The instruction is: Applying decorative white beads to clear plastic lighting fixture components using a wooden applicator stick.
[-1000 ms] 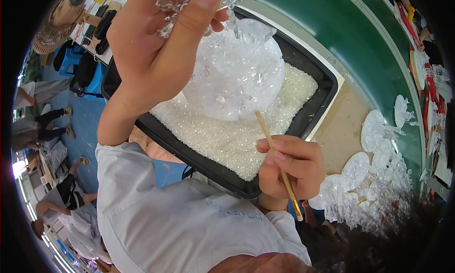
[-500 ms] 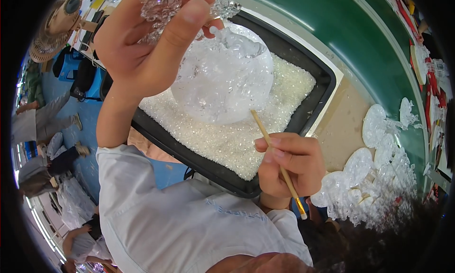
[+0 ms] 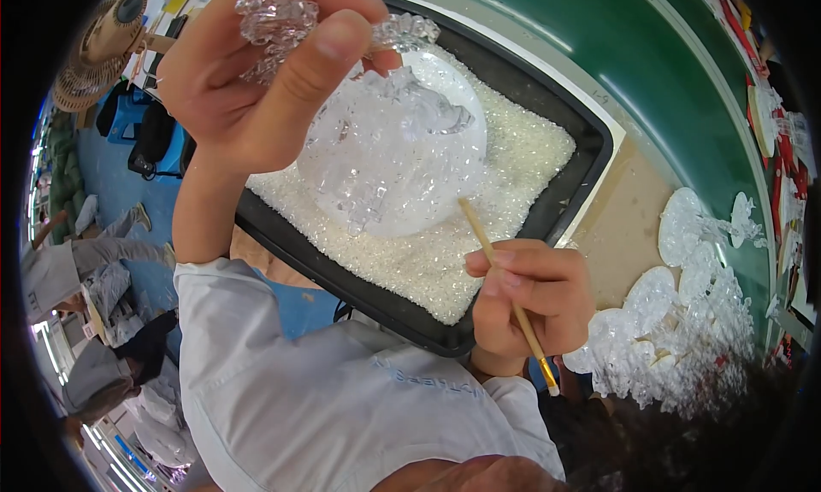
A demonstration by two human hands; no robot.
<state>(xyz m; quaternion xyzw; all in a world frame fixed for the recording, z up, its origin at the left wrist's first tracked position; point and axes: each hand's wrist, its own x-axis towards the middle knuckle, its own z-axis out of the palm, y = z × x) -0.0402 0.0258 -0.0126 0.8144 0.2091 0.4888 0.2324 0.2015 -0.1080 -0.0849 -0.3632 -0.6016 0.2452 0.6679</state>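
Observation:
My left hand (image 3: 256, 90) grips a clear, crystal-like branching ornament (image 3: 278, 26) between thumb and fingers. Below it a round, frosted translucent disc (image 3: 385, 167) lies over the pale granules (image 3: 410, 274) in a black tray (image 3: 590, 150); clear raised shapes stand on its upper part. The ornament appears joined to the disc, though my hand hides where they meet. A small paintbrush (image 3: 523, 321) with a wooden handle is pinched in my right hand (image 3: 539, 295) beside the tray's near right side. Its bristles point down toward me, and the plain handle end reaches over the granules near the disc's rim.
Several similar clear pieces with round bases (image 3: 658, 312) are heaped on the right, by a green surface (image 3: 599, 30). A brown fan (image 3: 103, 47) and a blue stool-like object (image 3: 128, 124) are at upper left. Other people (image 3: 60, 270) are at far left.
My left hand has shifted slightly left and down, and the disc has turned and tilted with it. My right hand with the paintbrush has drifted a little right. People at left have moved.

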